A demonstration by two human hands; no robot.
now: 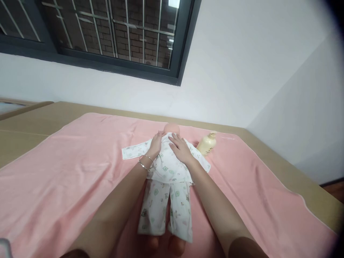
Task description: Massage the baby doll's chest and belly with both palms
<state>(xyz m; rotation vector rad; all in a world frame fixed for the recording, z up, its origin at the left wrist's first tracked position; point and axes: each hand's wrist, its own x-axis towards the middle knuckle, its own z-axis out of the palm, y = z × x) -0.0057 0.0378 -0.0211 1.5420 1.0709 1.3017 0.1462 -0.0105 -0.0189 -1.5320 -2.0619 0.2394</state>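
A baby doll (172, 128) lies on a pink cloth, its head away from me and its feet towards me. It wears a white printed long-sleeved top (168, 170) and matching trousers (179, 206). My left hand (156, 144) rests on the upper left of the top, fingers stretched towards the neck; bracelets circle that wrist. On the upper right of the top lies my right hand (180, 147), its fingers apart and flat on the fabric. Neither hand grips anything visible. The doll's face is not in view.
A pale yellow pump bottle (206, 144) stands beside the doll's right-hand sleeve. The wrinkled pink cloth (88, 161) covers much of a wooden table (72, 109). Behind it rise a white wall (220, 71) and a dark-framed window (113, 32) with bars.
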